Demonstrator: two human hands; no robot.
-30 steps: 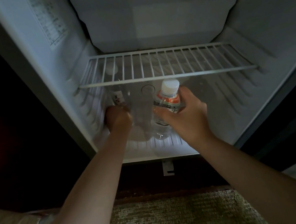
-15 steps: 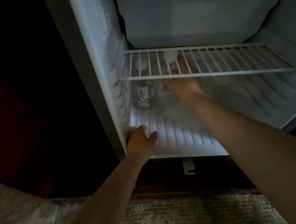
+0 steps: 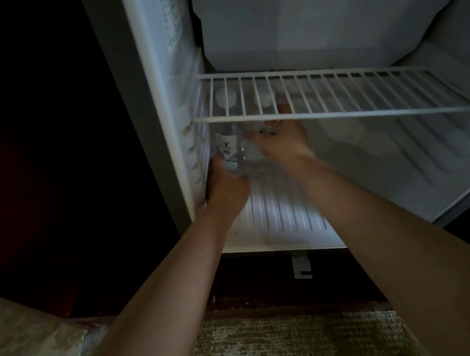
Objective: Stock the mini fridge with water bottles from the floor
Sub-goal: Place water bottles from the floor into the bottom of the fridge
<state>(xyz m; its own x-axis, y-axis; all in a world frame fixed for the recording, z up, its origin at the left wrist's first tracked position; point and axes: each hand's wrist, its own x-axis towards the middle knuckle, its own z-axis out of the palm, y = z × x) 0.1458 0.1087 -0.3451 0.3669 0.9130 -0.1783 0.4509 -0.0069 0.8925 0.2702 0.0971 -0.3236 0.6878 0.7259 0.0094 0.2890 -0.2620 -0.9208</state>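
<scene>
In the mini fridge point(image 3: 452, 151), far left under the wire shelf point(image 3: 338, 103): the left hand point(image 3: 226, 186), earlier flat at the near edge, now grasps the labelled water bottle point(image 3: 228, 148). The right hand point(image 3: 282, 145) still grips a second bottle point(image 3: 255, 156) beside it.

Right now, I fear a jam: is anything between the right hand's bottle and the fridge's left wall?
Yes: the labelled bottle stands between the clear bottle and the left wall, left hand at its base.
</scene>
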